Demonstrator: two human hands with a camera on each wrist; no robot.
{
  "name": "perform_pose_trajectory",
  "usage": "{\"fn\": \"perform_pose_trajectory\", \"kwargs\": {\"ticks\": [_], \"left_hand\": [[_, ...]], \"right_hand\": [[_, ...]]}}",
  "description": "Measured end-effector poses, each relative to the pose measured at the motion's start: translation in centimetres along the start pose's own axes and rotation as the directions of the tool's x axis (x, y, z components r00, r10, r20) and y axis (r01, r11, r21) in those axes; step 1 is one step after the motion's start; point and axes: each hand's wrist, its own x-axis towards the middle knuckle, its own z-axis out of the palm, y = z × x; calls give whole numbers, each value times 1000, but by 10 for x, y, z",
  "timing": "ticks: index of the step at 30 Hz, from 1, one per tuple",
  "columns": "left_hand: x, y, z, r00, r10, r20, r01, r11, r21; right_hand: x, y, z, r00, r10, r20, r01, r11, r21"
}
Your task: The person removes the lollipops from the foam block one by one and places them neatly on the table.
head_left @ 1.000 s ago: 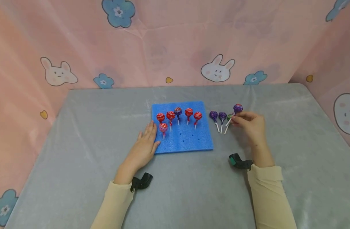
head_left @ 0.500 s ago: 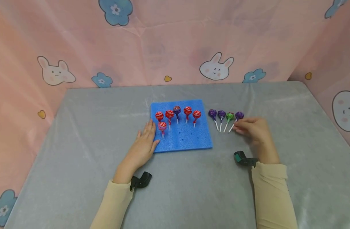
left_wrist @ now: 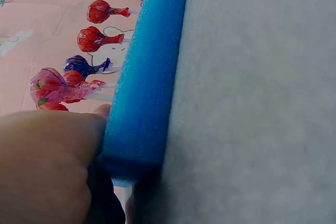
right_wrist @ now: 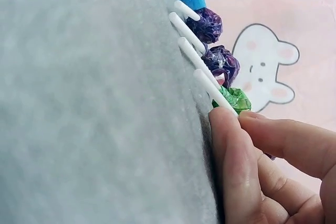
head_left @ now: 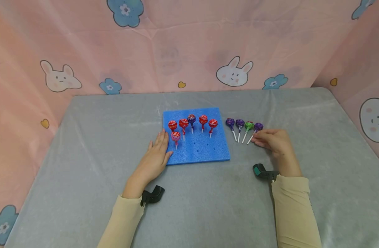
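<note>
My left hand (head_left: pixel 152 160) rests with straight fingers along the left edge of a blue foam board (head_left: pixel 186 158). Several lollipops stand upright in it: mostly red-wrapped ones like this red lollipop (head_left: pixel 203 119), plus a dark purple-blue lollipop (head_left: pixel 191 119) and a pink lollipop (head_left: pixel 175 136) nearer the front. To the board's right, my right hand (head_left: pixel 277 144) pinches the white stick (right_wrist: pixel 214 88) of a purple lollipop (head_left: pixel 258 126) between thumb and fingers, low over the table. Its head is mostly hidden behind the fingers in the right wrist view. Just left of it lies a green lollipop (head_left: pixel 249 125).
Two more purple-wrapped lollipops, the nearer to the board being this one (head_left: pixel 230 123), lie left of the green one, sticks towards me. Small holes (head_left: pixel 207 145) show in the board's front right part. A pink curtain (head_left: pixel 183 51) hangs behind the grey-covered table (head_left: pixel 208 206).
My right hand has lowered the purple lollipop from above the green one to its right, at the end of the row, and still pinches it. The left hand stays at the board.
</note>
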Motion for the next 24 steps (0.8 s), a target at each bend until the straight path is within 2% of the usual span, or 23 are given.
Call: {"fn": "perform_pose_trajectory", "kwargs": {"ticks": [24], "left_hand": [[0, 0, -1, 1000, 4, -2, -4, 1000, -2]], "right_hand": [[-1, 0, 1, 999, 42, -18, -42, 999, 2]]}}
